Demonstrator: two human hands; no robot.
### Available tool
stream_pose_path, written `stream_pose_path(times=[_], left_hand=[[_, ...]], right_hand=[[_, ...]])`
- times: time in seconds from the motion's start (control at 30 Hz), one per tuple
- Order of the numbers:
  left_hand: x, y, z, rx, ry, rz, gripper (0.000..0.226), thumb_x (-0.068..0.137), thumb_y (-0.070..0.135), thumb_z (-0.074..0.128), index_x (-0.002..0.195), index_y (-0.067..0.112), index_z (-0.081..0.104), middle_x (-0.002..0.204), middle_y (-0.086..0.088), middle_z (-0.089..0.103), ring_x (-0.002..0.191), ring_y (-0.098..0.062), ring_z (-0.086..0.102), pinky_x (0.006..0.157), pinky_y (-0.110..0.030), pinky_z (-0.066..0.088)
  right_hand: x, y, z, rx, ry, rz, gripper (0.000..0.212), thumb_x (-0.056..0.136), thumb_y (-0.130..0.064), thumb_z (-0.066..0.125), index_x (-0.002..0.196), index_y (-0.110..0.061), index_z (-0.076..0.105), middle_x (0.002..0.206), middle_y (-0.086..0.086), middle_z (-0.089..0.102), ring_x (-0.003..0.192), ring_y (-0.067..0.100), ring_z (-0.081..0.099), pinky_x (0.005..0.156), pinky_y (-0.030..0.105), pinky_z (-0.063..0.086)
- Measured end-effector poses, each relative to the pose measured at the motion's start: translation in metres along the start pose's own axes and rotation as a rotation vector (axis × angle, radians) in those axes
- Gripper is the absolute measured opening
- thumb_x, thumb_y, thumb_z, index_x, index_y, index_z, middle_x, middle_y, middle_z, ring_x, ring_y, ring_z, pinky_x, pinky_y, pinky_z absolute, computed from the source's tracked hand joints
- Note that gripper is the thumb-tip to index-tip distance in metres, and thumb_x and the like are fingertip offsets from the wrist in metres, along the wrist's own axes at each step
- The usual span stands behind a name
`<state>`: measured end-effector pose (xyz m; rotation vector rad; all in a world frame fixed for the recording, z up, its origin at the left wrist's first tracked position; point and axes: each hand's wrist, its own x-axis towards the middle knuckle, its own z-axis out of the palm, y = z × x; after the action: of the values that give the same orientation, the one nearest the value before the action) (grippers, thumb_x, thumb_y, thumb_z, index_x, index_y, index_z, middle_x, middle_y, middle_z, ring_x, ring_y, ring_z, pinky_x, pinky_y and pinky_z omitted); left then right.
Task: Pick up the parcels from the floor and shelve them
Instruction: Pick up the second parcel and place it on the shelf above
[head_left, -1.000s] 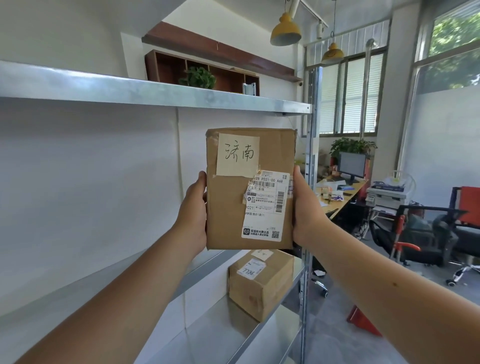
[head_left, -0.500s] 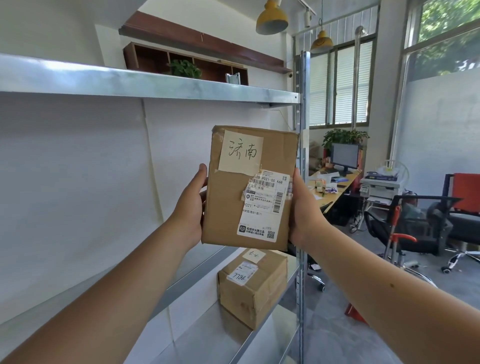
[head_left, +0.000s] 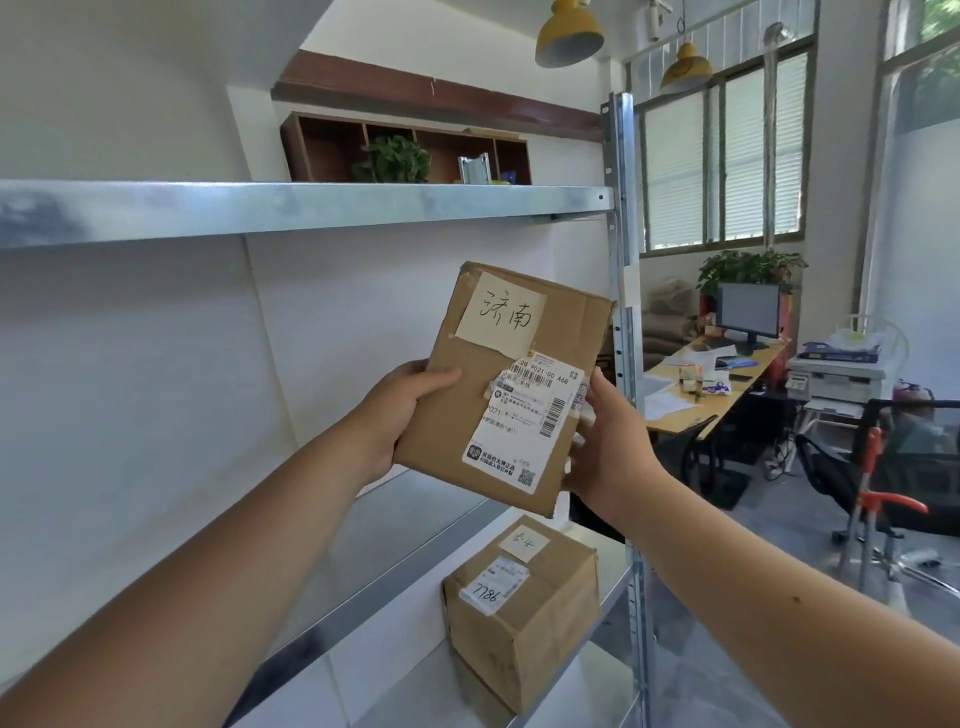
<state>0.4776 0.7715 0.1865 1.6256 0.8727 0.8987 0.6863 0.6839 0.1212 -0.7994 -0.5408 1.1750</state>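
While we clamp the parcel (head_left: 498, 384) between left hand (head_left: 395, 415) and right hand (head_left: 605, 447), its tilt risks snagging the shelf (head_left: 311, 208) edge.

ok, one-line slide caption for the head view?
Both hands, left hand and right hand, hold a labelled parcel before the metal shelving.

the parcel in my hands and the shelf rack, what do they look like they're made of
Parcel: brown corrugated cardboard by the look, matte, creased at the corners, with clear tape and paper labels stuck on.
Shelf rack: seemingly galvanized steel, with a dull mottled grey sheen and a perforated upright.
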Motion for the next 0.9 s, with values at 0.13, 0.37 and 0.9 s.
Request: stream_pose_path(times=[0.13, 0.37, 0.9], left_hand=[[0.025, 0.003, 0.009, 0.152, 0.009, -0.024, 0.039, 0.098, 0.029, 0.072, 0.136, 0.021, 0.068, 0.115, -0.004, 0.084, 0.101, -0.028, 0.08, 0.085, -0.04, 0.061], [0.057, 0.017, 0.025, 0.321, 0.004, -0.055, 0.043, 0.089, 0.041, 0.08, 0.124, 0.018, 0.076, 0.107, -0.006, 0.086, 0.101, -0.034, 0.079, 0.1, -0.054, 0.058], [0.103, 0.004, 0.009, 0.93, 0.139, 0.022, 0.03, 0.098, 0.066, 0.061, 0.11, 0.038, 0.065, 0.112, 0.005, 0.073, 0.092, -0.012, 0.069, 0.069, -0.028, 0.047]], right_hand=[[0.015, -0.004, -0.01, 0.071, 0.008, 0.042, 0.038, 0.094, -0.058, 0.065, 0.118, -0.031, 0.078, 0.128, 0.006, 0.076, 0.123, 0.035, 0.065, 0.093, 0.076, 0.05], [0.028, -0.011, -0.024, 0.156, -0.002, 0.129, 0.045, 0.095, -0.058, 0.065, 0.133, -0.034, 0.07, 0.14, 0.009, 0.065, 0.13, 0.04, 0.058, 0.098, 0.089, 0.038], [0.019, -0.002, -0.009, 0.235, -0.056, 0.478, 0.016, 0.1, -0.029, 0.067, 0.097, -0.021, 0.053, 0.095, 0.017, 0.061, 0.032, 0.037, 0.064, 0.041, 0.067, 0.053]])
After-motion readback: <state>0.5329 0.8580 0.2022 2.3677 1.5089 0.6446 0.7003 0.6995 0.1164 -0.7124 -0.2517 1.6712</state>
